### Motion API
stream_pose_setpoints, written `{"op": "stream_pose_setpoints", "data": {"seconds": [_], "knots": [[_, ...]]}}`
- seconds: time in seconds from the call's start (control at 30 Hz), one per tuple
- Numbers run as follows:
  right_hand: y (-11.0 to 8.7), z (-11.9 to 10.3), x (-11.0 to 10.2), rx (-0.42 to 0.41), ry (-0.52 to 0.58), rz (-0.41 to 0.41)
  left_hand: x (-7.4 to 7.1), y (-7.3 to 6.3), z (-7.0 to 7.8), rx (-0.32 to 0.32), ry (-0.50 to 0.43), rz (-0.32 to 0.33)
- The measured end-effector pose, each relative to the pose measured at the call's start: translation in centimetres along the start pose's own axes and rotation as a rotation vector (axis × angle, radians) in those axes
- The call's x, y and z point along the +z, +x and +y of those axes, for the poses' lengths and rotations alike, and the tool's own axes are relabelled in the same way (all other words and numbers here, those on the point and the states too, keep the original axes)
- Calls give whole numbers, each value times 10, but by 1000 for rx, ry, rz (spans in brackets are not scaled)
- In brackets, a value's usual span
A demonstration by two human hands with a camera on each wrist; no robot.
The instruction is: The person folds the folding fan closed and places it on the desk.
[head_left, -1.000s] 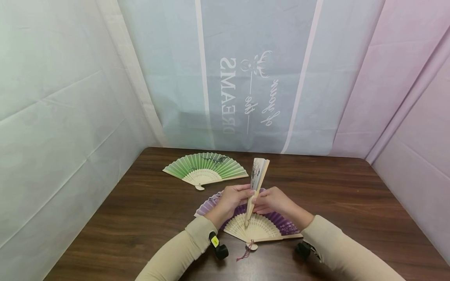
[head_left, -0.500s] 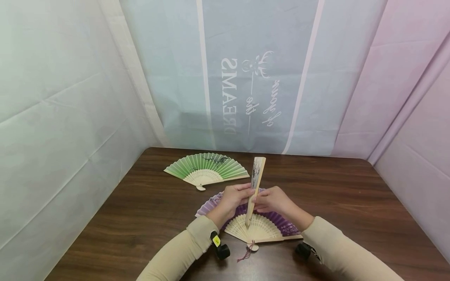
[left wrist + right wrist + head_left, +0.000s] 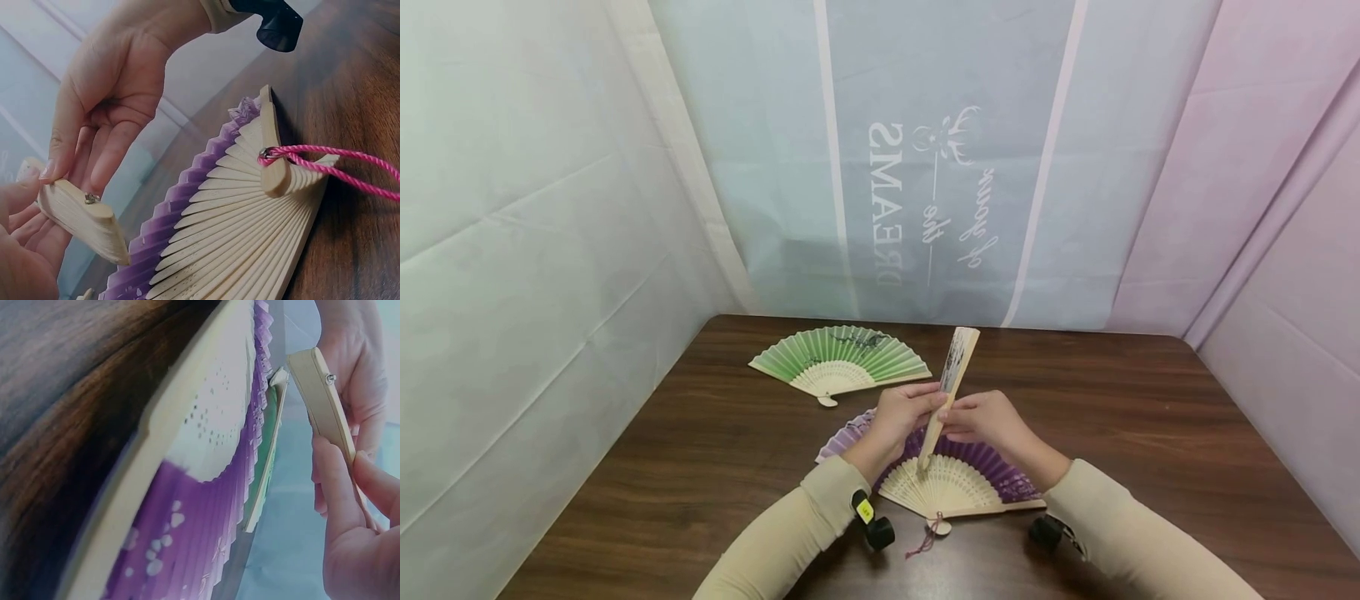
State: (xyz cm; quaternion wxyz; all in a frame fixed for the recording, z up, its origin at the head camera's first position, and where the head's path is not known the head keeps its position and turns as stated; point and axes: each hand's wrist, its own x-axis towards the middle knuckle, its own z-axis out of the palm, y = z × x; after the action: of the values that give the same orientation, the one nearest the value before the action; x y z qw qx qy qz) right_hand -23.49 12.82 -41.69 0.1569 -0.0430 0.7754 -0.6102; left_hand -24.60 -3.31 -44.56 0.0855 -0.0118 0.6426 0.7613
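Observation:
A folded hand fan [image 3: 955, 367] with pale wooden ribs and a grey-patterned leaf stands tilted up in the head view. My left hand [image 3: 901, 417] pinches it from the left, and my right hand [image 3: 991, 418] grips its right side with thumb and fingers. The metal rivet at the foot of the folded fan [image 3: 84, 215] shows in the left wrist view. Below both hands lies a spread purple fan [image 3: 958, 485], partly hidden by them. Its pink cord [image 3: 350, 156] is looped through the pivot end.
A spread green fan [image 3: 850, 354] lies farther back on the dark wooden table [image 3: 700, 467]. Behind the table hangs a pale blue printed cloth [image 3: 775, 150]; white cloth walls [image 3: 535, 250] stand at the sides.
Both hands still hold the folded fan. It has risen slightly, and its upper end leans a little farther right than half a second ago. The spread fans have stayed put.

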Motion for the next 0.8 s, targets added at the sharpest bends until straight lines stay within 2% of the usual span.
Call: {"op": "stream_pose_setpoints", "data": {"seconds": [0.17,0.4,0.8], "knots": [[0,1,-4,9,65,1,-1,-3,2,-10,11,12],[2,-1,-16,18,162,3,-3,-4,3,-26,57,-27],[2,1,-21,32,180,-27,-6,-6,0,-26,64,-43]]}}
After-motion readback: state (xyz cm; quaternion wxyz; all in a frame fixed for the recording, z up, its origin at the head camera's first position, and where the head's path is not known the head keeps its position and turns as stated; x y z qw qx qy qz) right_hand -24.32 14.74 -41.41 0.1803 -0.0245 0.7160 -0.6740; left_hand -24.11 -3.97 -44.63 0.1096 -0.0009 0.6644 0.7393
